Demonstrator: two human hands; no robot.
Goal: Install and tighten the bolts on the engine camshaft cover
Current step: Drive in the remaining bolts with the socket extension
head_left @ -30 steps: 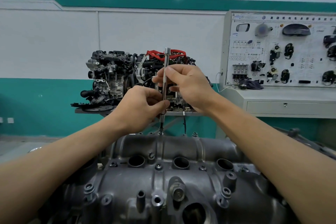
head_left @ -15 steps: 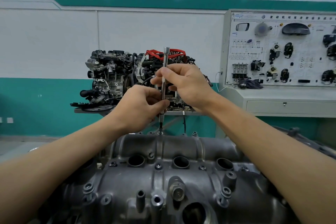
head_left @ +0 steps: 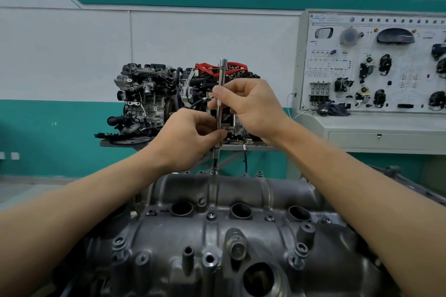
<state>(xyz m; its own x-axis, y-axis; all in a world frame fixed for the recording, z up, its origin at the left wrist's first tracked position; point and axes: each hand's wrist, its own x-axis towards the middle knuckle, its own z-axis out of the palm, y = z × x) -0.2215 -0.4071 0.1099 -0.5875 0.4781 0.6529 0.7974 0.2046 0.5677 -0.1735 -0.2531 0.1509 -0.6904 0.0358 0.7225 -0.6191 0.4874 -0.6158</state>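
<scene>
Hands unchanged: left hand [head_left: 185, 137] and right hand [head_left: 251, 106] still pinch upright driver [head_left: 221, 72] on rear bolt [head_left: 214, 171].

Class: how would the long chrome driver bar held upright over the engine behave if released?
The long polished chrome driver bar looks rigid: straight between left hand and right hand. Round, smooth: probably rolls. Tall, thin: likely topples.

A: Where does it look from?
B: From the head, forward and slightly down, close over the cover [head_left: 169, 236].
A: How far does it see?
B: To the wall [head_left: 72, 55] behind.
</scene>
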